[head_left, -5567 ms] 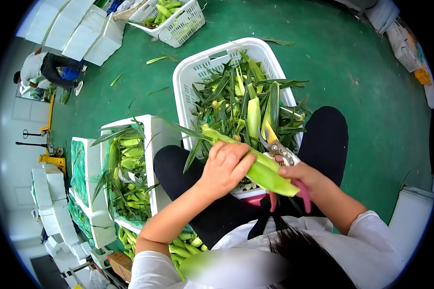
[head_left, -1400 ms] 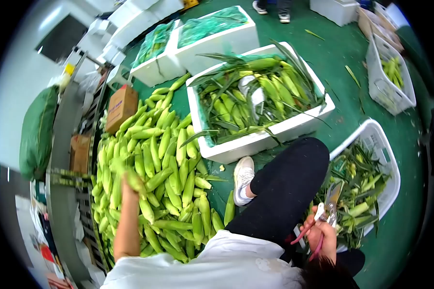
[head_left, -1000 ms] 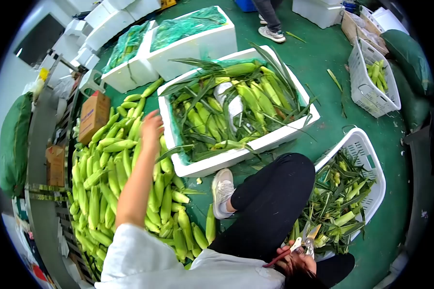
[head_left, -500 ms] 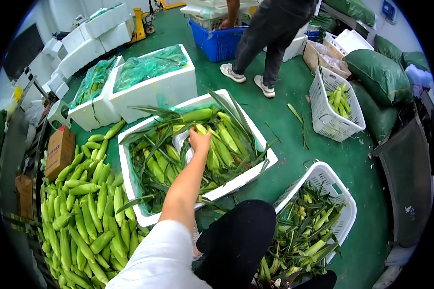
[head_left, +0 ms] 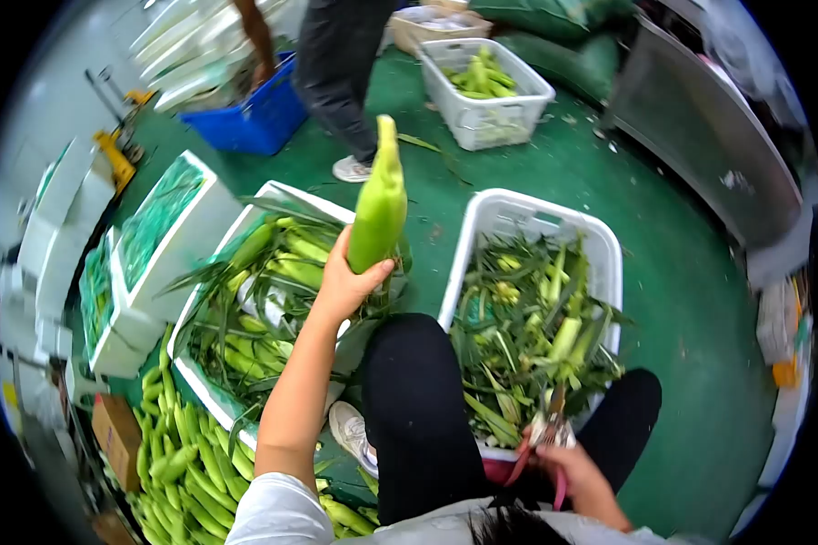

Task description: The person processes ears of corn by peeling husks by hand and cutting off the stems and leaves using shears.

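Note:
My left hand (head_left: 348, 283) is closed around the lower end of an ear of corn (head_left: 380, 209) in green husk, held upright with its tip pointing up. Low in the view, my right hand (head_left: 580, 474) grips the red handles of pruning shears (head_left: 551, 425), their blades over the near end of a white plastic basket (head_left: 609, 272). Cut husks and long leaves (head_left: 518, 318) fill that basket. To the left of my knee stands a white foam box (head_left: 191, 350) lined with green plastic, with leafy ears of corn inside.
A large pile of husked corn (head_left: 186, 472) lies at lower left beside a cardboard box (head_left: 116, 436). More foam boxes (head_left: 168, 272) stand behind it. Ahead, a person (head_left: 336, 73) reaches into a blue crate (head_left: 259, 113). Another white basket (head_left: 495, 118) holds corn.
My left hand has lifted an ear of corn out of the foam box and moved it up. The view has swung right, bringing my right hand with the shears into sight.

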Motion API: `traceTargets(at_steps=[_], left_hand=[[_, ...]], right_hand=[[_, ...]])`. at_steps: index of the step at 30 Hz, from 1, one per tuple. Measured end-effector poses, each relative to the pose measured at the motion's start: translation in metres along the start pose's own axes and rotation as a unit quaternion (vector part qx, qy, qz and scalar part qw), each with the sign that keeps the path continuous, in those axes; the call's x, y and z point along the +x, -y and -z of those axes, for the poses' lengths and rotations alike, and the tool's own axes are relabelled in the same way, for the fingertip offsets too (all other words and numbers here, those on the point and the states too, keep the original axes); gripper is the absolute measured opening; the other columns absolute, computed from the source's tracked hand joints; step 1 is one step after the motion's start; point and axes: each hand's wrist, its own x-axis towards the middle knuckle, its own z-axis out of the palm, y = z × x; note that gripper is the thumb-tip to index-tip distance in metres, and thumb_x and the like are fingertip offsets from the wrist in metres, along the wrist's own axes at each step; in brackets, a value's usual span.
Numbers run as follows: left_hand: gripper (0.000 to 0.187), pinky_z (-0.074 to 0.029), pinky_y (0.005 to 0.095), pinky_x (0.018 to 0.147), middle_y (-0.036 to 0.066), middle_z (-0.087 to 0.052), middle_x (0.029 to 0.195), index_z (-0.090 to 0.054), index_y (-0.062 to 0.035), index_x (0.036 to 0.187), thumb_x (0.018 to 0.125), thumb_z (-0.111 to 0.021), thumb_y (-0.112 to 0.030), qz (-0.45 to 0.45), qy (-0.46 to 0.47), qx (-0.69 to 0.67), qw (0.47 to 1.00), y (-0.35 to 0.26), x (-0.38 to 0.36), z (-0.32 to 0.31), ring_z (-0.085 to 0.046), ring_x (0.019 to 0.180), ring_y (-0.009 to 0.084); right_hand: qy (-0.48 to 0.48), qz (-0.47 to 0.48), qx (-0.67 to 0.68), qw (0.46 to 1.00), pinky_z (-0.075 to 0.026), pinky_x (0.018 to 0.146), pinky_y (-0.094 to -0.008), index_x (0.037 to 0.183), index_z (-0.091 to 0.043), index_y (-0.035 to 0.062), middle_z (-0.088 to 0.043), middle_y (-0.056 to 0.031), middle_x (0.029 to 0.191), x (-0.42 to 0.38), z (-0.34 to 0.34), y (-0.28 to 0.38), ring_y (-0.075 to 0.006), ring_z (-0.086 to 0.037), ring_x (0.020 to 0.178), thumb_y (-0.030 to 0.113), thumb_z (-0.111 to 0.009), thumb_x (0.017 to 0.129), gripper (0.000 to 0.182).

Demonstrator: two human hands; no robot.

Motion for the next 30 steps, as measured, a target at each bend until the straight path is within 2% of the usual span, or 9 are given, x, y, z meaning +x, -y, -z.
traceTargets(at_steps=[2, 3, 5, 7, 12, 23, 27, 29, 30], left_hand=[[0.053, -0.049, 0.0316, 0.088, 0.006, -0.063, 0.107, -0.053, -0.0023, 0.124, 0.082, -0.078, -0.022, 0.072, 0.028, -0.147, 0.986, -0.031, -0.02, -0.04, -0.059, 0.099, 0.0147], [0.054, -0.052, 0.0338, 0.083, 0.009, -0.064, 0.107, -0.053, -0.0026, 0.125, 0.084, -0.076, -0.03, 0.117, 0.029, -0.159, 0.98, -0.035, -0.032, -0.058, -0.062, 0.093, 0.0177], [0.059, -0.055, 0.0339, 0.07, 0.01, -0.065, 0.098, -0.055, -0.0031, 0.121, 0.083, -0.074, -0.043, 0.25, 0.111, -0.179, 0.945, -0.056, -0.059, -0.1, -0.064, 0.081, 0.0197], [0.055, -0.056, 0.0366, 0.07, 0.012, -0.068, 0.096, -0.059, -0.0021, 0.12, 0.085, -0.072, -0.043, 0.34, 0.198, -0.132, 0.91, -0.037, -0.089, -0.149, -0.067, 0.076, 0.0217], [0.063, -0.054, 0.0418, 0.084, 0.021, -0.07, 0.101, -0.07, -0.0039, 0.107, 0.067, -0.073, -0.052, 0.207, 0.331, 0.349, 0.852, 0.046, -0.215, -0.235, -0.069, 0.094, 0.0341], [0.064, -0.052, 0.044, 0.087, 0.024, -0.069, 0.107, -0.071, -0.0105, 0.11, 0.072, -0.062, -0.061, 0.208, 0.514, 0.391, 0.735, 0.076, -0.274, -0.189, -0.066, 0.098, 0.039], [0.069, -0.053, 0.0422, 0.088, 0.025, -0.069, 0.105, -0.072, -0.0019, 0.104, 0.068, -0.068, -0.06, 0.276, 0.455, 0.412, 0.739, 0.06, -0.277, -0.195, -0.067, 0.097, 0.0368], [0.064, -0.053, 0.0431, 0.087, 0.024, -0.069, 0.101, -0.069, -0.0003, 0.106, 0.07, -0.072, -0.053, 0.262, 0.356, 0.378, 0.813, 0.051, -0.275, -0.194, -0.067, 0.096, 0.0378], [0.063, -0.053, 0.0437, 0.085, 0.024, -0.069, 0.1, -0.064, 0.0009, 0.111, 0.072, -0.075, -0.047, 0.109, 0.24, 0.396, 0.879, 0.052, -0.277, -0.194, -0.067, 0.094, 0.0395]], right_hand=[[-0.109, 0.14, -0.286, 0.942, -0.053, 0.074, -0.0403, 0.107, -0.057, 0.0063, -0.068, -0.0109, 0.093, 0.018, 0.054, 0.011, -0.0286, -0.068, 0.085, 0.016, -0.068, 0.082, 0.03], [-0.251, 0.2, -0.513, 0.796, -0.053, 0.07, -0.0453, 0.101, -0.054, 0.0052, -0.067, -0.0188, 0.086, 0.024, 0.056, 0.038, -0.0393, -0.066, 0.08, 0.016, -0.067, 0.08, 0.027], [-0.383, 0.233, -0.575, 0.684, -0.05, 0.077, -0.0537, 0.103, -0.054, 0.0019, -0.065, -0.0274, 0.089, 0.047, 0.088, 0.072, -0.0477, -0.063, 0.085, 0.019, -0.059, 0.082, 0.027], [-0.445, 0.162, -0.541, 0.695, -0.049, 0.085, -0.0524, 0.106, -0.056, -0.0039, -0.066, -0.0308, 0.098, 0.085, 0.148, 0.092, -0.0476, -0.063, 0.095, 0.025, -0.058, 0.081, 0.038], [-0.444, 0.054, -0.46, 0.767, -0.05, 0.092, -0.0469, 0.113, -0.059, -0.0048, -0.067, -0.0293, 0.107, 0.175, 0.251, 0.071, -0.0441, -0.064, 0.105, 0.026, -0.059, 0.079, 0.046], [-0.45, -0.002, -0.514, 0.73, -0.05, 0.093, -0.049, 0.118, -0.053, -0.0011, -0.066, -0.0284, 0.112, 0.121, 0.191, 0.013, -0.0441, -0.064, 0.105, 0.025, -0.062, 0.082, 0.045], [-0.463, 0.055, -0.511, 0.722, -0.048, 0.093, -0.0504, 0.116, -0.052, 0.0003, -0.065, -0.0251, 0.112, 0.115, 0.171, 0.01, -0.0437, -0.062, 0.106, 0.025, -0.068, 0.079, 0.047], [-0.505, 0.135, -0.507, 0.686, -0.047, 0.093, -0.0505, 0.115, -0.052, 0.0002, -0.065, -0.0232, 0.111, 0.111, 0.153, 0.019, -0.0435, -0.061, 0.105, 0.025, -0.07, 0.078, 0.048], [-0.502, 0.216, -0.484, 0.683, -0.047, 0.092, -0.0504, 0.115, -0.052, 0.0, -0.063, -0.0227, 0.111, 0.103, 0.144, 0.026, -0.0431, -0.06, 0.105, 0.026, -0.071, 0.077, 0.049]])
